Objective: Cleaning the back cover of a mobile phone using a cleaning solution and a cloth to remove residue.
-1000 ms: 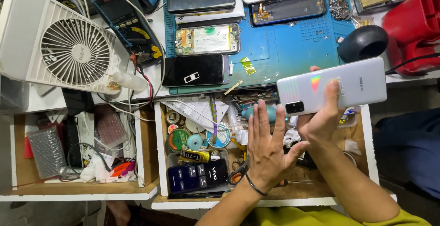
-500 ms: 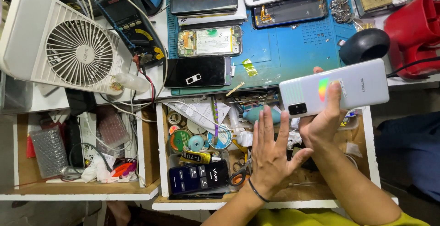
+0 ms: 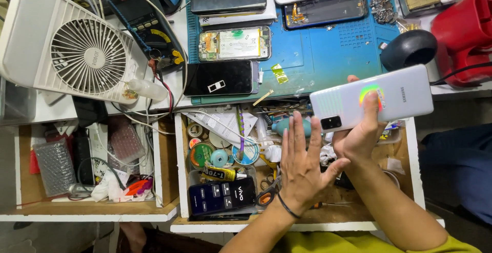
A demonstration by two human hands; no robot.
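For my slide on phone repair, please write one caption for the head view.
Right hand holds a white phone, back up, over an open drawer; left hand flat beside it.

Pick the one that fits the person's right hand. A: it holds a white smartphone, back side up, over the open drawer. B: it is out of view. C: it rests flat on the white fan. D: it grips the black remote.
A: the right hand holds the white rectangular smartphone back up, thumb across it.

White tabletop (image 3: 169,96) with blue work mat (image 3: 318,48), two open wooden drawers (image 3: 169,155) below its front edge, evenly lit.
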